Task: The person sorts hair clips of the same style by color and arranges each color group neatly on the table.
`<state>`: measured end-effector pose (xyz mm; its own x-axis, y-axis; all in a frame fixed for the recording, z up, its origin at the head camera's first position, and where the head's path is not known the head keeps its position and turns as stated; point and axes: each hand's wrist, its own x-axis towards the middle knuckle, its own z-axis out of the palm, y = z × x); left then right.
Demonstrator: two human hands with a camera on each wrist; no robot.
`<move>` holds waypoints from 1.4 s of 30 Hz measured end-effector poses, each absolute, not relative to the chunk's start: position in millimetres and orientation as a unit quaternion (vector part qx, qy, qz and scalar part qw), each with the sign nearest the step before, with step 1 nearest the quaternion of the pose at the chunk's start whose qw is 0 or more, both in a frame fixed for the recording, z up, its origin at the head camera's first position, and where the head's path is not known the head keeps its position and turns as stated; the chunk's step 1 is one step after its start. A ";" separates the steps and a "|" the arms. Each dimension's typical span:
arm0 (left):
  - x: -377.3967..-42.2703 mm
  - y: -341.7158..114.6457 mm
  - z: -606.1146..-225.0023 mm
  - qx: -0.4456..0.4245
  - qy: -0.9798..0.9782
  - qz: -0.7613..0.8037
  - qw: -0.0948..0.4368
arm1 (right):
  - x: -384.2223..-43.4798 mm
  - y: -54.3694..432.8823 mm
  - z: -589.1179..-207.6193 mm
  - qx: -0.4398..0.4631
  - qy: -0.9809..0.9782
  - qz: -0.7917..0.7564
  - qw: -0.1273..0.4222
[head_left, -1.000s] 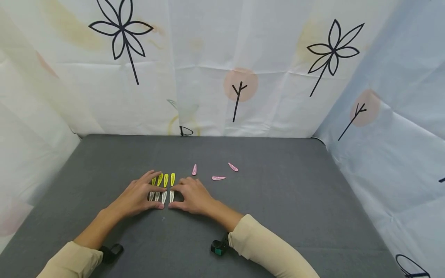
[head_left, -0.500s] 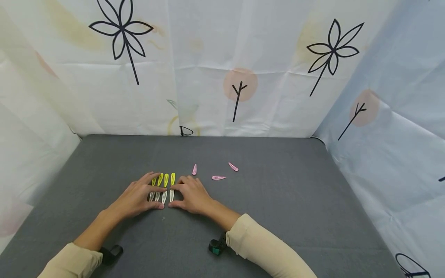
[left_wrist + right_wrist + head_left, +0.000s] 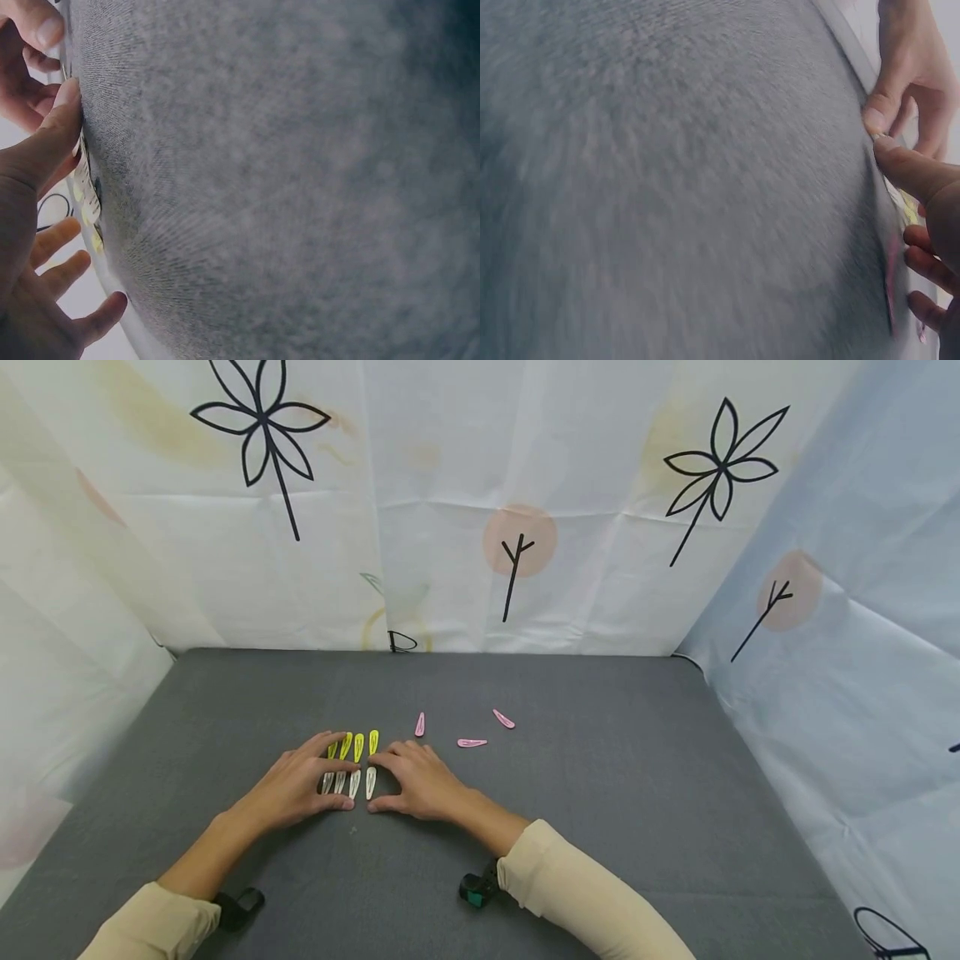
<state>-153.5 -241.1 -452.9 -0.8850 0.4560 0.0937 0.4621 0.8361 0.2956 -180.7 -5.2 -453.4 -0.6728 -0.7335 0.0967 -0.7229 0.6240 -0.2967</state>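
Snap hair clips lie in two rows on the grey table: yellow clips (image 3: 358,747) behind, white ones in front. My left hand (image 3: 288,785) pinches the third white hair clip (image 3: 355,784) end to end between thumb and index finger; its other fingers spread over the left part of the rows. My right hand (image 3: 423,783) stands around the rightmost white hair clip (image 3: 371,783), index fingertip just behind its far end and thumb just off its near end. In the right wrist view, the two thumbs (image 3: 904,161) come close together over the row.
Pink hair clips lie loose behind the right hand: one upright clip (image 3: 420,725), one lying sideways (image 3: 472,743) and one slanted (image 3: 503,719). The grey table (image 3: 600,777) reaches back to a white patterned curtain (image 3: 450,460), with another along the right side.
The right thumb has drawn slightly right, away from the near end of the rightmost white clip, and the right forearm shifted right a little. The left hand stays in place.
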 end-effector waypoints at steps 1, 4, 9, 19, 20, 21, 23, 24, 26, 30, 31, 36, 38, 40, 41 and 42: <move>-153.2 -240.9 -452.4 -0.240 -0.958 -0.156 0.010 | -181.4 -1.6 -452.0 -0.408 0.898 -0.161 0.021; -152.1 -241.1 -452.4 -0.241 -0.958 -0.156 0.012 | -185.8 12.9 -448.7 -0.409 0.895 -0.175 0.027; -151.4 -241.7 -454.4 -0.247 -0.956 -0.158 0.022 | -200.1 49.4 -447.6 -0.389 0.899 -0.202 0.000; -151.1 -243.0 -456.4 -0.251 -0.955 -0.154 0.032 | -231.3 130.6 -453.3 -0.260 0.938 -0.218 -0.071; -150.7 -243.2 -456.2 -0.249 -0.956 -0.154 0.031 | -233.1 136.1 -453.8 -0.246 0.943 -0.213 -0.074; -150.4 -243.3 -455.9 -0.248 -0.956 -0.154 0.029 | -234.7 140.8 -454.6 -0.236 0.946 -0.209 -0.079; -150.3 -243.3 -455.5 -0.246 -0.957 -0.151 0.026 | -236.8 148.2 -456.1 -0.221 0.950 -0.204 -0.088; -150.5 -243.1 -455.2 -0.246 -0.957 -0.150 0.025 | -237.4 150.9 -456.6 -0.216 0.951 -0.202 -0.093; -151.0 -242.8 -455.6 -0.246 -0.958 -0.147 0.023 | -238.5 155.3 -458.7 -0.212 0.951 -0.198 -0.103; -152.3 -242.2 -457.2 -0.247 -0.958 -0.143 0.024 | -240.1 159.2 -462.2 -0.201 0.954 -0.196 -0.109; -152.4 -242.3 -457.8 -0.246 -0.959 -0.142 0.024 | -240.5 159.5 -462.9 -0.197 0.954 -0.197 -0.109; -151.5 -241.6 -457.5 -0.243 -0.960 -0.140 0.021 | -242.5 157.6 -464.0 -0.180 0.959 -0.193 -0.106; -151.0 -241.2 -456.9 -0.242 -0.960 -0.139 0.020 | -243.9 155.8 -463.8 -0.174 0.961 -0.190 -0.104; -150.5 -241.1 -456.7 -0.241 -0.960 -0.139 0.019 | -245.7 153.7 -463.0 -0.167 0.962 -0.191 -0.100; -150.6 -241.1 -456.6 -0.242 -0.960 -0.139 0.020 | -246.9 152.7 -462.8 -0.163 0.963 -0.191 -0.100; -150.5 -241.2 -456.5 -0.242 -0.960 -0.140 0.021 | -248.3 151.9 -462.6 -0.157 0.964 -0.192 -0.100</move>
